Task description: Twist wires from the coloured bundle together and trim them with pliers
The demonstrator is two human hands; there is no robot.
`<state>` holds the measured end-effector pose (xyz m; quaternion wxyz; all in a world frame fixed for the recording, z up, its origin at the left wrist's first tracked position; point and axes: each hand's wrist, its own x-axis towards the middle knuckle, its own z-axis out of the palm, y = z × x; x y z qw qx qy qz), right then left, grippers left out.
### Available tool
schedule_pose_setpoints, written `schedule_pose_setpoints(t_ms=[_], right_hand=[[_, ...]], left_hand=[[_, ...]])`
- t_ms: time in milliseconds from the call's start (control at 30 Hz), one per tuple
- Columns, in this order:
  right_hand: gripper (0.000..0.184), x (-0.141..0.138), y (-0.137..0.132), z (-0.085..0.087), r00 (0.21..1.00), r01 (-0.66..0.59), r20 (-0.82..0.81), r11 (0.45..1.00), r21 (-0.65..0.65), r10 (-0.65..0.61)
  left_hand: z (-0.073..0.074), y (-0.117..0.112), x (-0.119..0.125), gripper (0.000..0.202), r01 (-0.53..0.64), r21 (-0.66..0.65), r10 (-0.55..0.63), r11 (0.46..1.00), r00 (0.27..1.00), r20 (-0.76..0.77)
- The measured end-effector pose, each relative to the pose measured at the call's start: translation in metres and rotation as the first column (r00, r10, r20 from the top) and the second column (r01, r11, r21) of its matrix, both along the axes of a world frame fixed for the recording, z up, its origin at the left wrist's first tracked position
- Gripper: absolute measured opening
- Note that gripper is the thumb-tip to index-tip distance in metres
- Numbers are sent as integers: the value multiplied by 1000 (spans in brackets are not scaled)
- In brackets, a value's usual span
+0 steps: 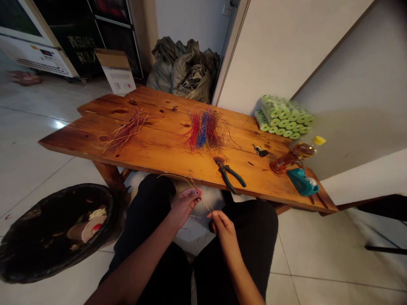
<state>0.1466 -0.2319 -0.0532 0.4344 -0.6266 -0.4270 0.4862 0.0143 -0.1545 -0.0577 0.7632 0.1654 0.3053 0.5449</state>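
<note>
My left hand (pixel 187 203) pinches a thin yellowish wire (pixel 178 176) whose free end sticks out to the left past the bench's front edge. Close by on the right, my right hand (pixel 223 224) has its fingertips pressed together on fine strands (pixel 208 206) between the hands. Both hands are held above my lap. On the wooden bench (pixel 159 159) lie a thick pile of red, blue and dark red wires (pixel 205 129) and a looser bunch of yellow and red wires (pixel 129 129). Pliers (pixel 229 174) with dark green handles rest at the front edge, jaws pointing away.
On the bench's right are keys (pixel 260 151), a tea-coloured bottle (pixel 295 156) with a yellow cap, a teal tape dispenser (pixel 302 182) and green-wrapped rolls (pixel 284 116). A black-lined bin (pixel 104 190) stands at left. Full sacks (pixel 184 70) and a carton (pixel 119 78) sit behind the bench.
</note>
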Motion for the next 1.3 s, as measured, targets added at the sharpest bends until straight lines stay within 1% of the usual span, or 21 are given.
schedule_pose_setpoints(t_ms=[133,200,267,300,367,433,500,567,633,700,733,767,800,867,900,933,967,1067,1133,1200,1300], right_hand=[[32,9,-3,12,930,-56,366,982,180,-14],[31,12,-3,23,900,-110,435,965,237,-5],[29,14,1,33,904,-161,427,949,272,30],[26,15,4,38,908,-147,418,943,298,9],[16,18,13,45,895,-23,421,929,370,-146],[11,19,22,49,847,69,444,890,450,-291],[14,18,26,54,816,47,466,844,534,-341],[28,13,21,63,799,7,464,777,630,-383],[35,10,7,78,801,69,388,715,695,-455],[30,11,-8,97,842,196,246,696,691,-480],[27,14,-12,107,844,273,160,666,695,-512],[22,19,-12,115,836,292,129,632,717,-533],[16,25,-7,120,834,241,171,626,742,-524],[8,37,22,119,825,-2,414,732,681,-383],[11,43,43,113,799,-107,524,787,607,-295],[18,47,67,104,746,-212,633,828,519,-206],[23,51,91,94,666,-255,728,867,428,-163],[37,53,152,65,382,-219,920,958,185,-90],[45,50,176,53,276,-172,960,980,98,-48],[47,46,189,48,248,-148,969,987,56,-17],[41,43,199,46,254,-139,967,990,18,18]], left_hand=[[1,0,-2,15,21,79,-11,997,992,-123],[2,-1,-2,13,62,107,-39,992,978,-205],[4,-3,-3,11,104,131,-64,986,959,-275],[5,-4,-4,10,116,143,-68,983,951,-303],[9,-5,-5,9,113,160,-52,981,937,-345],[12,-5,-7,8,88,174,-13,981,921,-390],[15,-4,-8,8,76,200,19,977,899,-437],[15,0,-10,9,64,228,53,972,879,-473],[14,4,-11,11,13,220,98,976,868,-487],[12,7,-13,14,-63,171,139,983,866,-481],[11,9,-14,16,-92,144,150,985,868,-473],[10,10,-14,17,-109,123,154,986,872,-465],[9,11,-15,18,-115,110,153,987,876,-458],[8,11,-15,18,-107,103,143,989,881,-452],[8,10,-14,17,-92,108,131,990,883,-450],[7,10,-14,17,-75,114,119,991,886,-448],[6,9,-15,18,-59,119,106,991,889,-446],[0,9,-17,19,-32,107,78,994,888,-453],[-4,10,-19,20,-37,89,75,995,882,-466],[-7,12,-21,21,-39,80,72,996,877,-475],[-8,13,-21,22,-28,65,57,997,867,-494]])
